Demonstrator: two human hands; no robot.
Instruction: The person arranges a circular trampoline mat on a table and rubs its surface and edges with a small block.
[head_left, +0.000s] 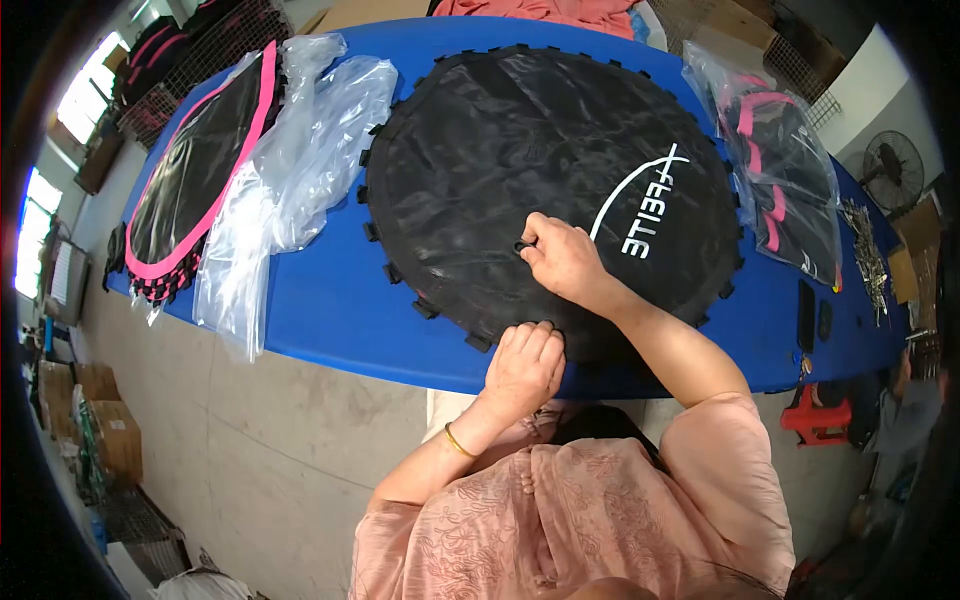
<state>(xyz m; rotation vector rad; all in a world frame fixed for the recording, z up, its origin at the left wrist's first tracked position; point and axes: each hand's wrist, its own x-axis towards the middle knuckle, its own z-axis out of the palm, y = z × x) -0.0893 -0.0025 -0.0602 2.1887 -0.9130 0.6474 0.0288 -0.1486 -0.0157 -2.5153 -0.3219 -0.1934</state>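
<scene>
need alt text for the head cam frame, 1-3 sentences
A person's right hand pinches a small black loop on a round black trampoline mat spread on a blue table, while the left hand grips the mat's near edge. Clear plastic bags and a pink-trimmed mat lie to one side.

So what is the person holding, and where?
The black round mat: left hand grips its near edge, right hand pinches a fold on top.

round black mat (520, 170) — lies flat on the blue table | rim ringed with small black strap loops | white lettering (mirrored, seemingly a brand) right of centre | near edge apparently folded over — pinched.
</scene>
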